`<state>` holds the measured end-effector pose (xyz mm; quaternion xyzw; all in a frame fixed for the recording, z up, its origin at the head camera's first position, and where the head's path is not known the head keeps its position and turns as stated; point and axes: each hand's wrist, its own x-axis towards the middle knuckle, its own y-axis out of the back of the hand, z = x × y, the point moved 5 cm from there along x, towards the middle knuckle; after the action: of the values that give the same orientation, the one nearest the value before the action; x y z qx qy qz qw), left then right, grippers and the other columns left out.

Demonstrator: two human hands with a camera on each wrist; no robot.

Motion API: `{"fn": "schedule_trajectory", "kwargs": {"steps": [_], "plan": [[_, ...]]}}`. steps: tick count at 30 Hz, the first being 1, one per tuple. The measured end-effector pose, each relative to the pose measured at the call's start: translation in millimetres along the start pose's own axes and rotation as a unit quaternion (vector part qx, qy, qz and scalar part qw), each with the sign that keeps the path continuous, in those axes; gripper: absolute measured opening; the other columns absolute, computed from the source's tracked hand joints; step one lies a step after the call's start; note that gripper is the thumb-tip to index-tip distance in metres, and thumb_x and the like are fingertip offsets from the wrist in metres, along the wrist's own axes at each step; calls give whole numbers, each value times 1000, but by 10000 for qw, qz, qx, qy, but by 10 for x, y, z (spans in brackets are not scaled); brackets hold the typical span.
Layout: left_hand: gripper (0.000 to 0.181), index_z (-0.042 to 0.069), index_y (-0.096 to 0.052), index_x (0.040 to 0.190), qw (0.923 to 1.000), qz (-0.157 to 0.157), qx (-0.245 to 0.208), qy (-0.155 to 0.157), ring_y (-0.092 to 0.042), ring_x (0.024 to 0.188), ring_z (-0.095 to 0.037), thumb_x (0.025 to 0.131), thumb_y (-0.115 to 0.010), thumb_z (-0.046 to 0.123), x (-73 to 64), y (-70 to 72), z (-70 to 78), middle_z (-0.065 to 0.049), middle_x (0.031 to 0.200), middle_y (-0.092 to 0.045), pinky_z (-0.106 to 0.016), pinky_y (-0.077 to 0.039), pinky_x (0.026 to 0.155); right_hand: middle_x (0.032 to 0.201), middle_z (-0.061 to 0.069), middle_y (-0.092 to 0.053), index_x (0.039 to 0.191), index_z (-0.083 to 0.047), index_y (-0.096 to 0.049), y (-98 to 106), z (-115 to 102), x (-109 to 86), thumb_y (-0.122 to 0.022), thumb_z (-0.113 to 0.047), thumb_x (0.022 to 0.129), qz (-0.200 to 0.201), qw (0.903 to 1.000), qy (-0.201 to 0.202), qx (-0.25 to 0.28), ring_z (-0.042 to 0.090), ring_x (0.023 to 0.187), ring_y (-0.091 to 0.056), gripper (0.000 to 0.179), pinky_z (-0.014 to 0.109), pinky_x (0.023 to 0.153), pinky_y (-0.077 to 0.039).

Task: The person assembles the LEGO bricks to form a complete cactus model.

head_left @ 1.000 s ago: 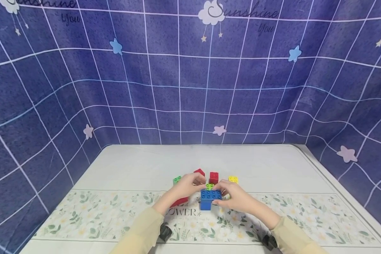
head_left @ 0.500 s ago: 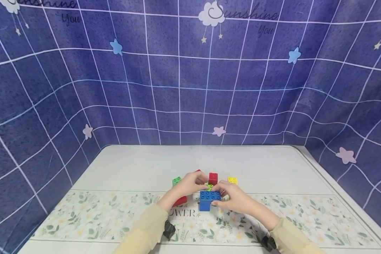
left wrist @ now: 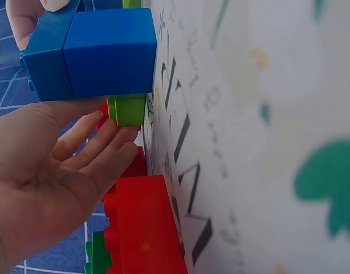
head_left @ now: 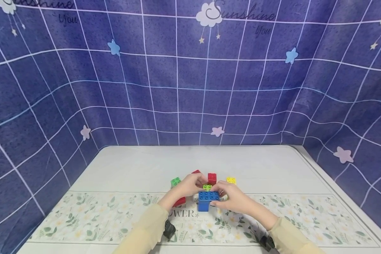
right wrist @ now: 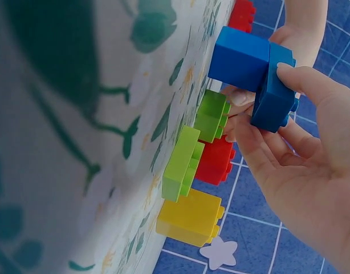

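My right hand (head_left: pixel 230 195) pinches a long, studded blue brick (right wrist: pixel 275 94) between thumb and fingers. That brick sits across the top of a smaller, squarer blue block (left wrist: pixel 112 51) standing on the table, and one end overhangs it. Just left of the pair is my left hand (left wrist: pixel 55 165), its thumb along the blue bricks' side and its fingers loosely spread behind them, gripping nothing. Its fingertips come close to a lime green brick (left wrist: pixel 129 109) behind the blue bricks. In the right wrist view, the left fingers are partly hidden behind the blue bricks.
A red brick (left wrist: pixel 146 228) and a green brick (head_left: pixel 176 181) lie by the left forearm. Farther back stand another red brick (head_left: pixel 212 178) and a yellow brick (right wrist: pixel 186 217). A second lime brick (right wrist: pixel 180 165) shows in the right wrist view. A flowered strip (head_left: pixel 98 218) crosses the white table.
My left hand has shifted slightly right, closer to the blue bricks. The right hand keeps its pinch on the upper blue brick; the head view has shifted a little.
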<state>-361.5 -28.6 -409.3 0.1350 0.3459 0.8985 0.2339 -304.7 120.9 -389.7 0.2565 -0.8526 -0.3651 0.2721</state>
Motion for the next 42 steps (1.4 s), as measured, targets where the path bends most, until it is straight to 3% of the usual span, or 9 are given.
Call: {"fn": "schedule_trajectory", "kwargs": {"steps": [18, 26, 32, 42], "plan": [[28, 0, -63, 111, 9994, -32, 311, 122, -64, 98, -26, 84, -63, -5, -35, -2, 5, -12, 107, -66, -36, -53, 87, 102, 1, -61, 109, -7, -60, 2, 2, -4, -70, -24, 84, 46, 10000, -7, 26, 11, 86, -58, 32, 28, 78, -55], [35, 1, -62, 119, 9982, -155, 518, 245, -64, 102, -26, 84, -65, -1, -57, -3, 13, -13, 116, -65, -38, -52, 90, 101, 1, -60, 109, -6, -60, 4, -5, 0, -70, -21, 84, 150, 9998, 77, -119, 10, 86, -58, 31, 28, 77, -55], [32, 0, -64, 116, 9981, -207, 545, 189, -65, 100, -26, 84, -65, 0, -75, 16, 33, -14, 114, -66, -37, -53, 87, 101, 2, -59, 111, -5, -59, -29, -7, 8, -70, -20, 84, 104, 9998, 9, -139, 10, 87, -58, 33, 26, 77, -55], [30, 4, -62, 117, 9983, 60, 557, 188, -63, 103, -25, 87, -64, 4, -115, 69, 9, -11, 115, -64, -37, -52, 89, 100, 1, -60, 110, -5, -59, -34, -3, 18, -69, -18, 84, 107, 9999, 41, -81, 10, 86, -58, 30, 25, 77, -55]]}}
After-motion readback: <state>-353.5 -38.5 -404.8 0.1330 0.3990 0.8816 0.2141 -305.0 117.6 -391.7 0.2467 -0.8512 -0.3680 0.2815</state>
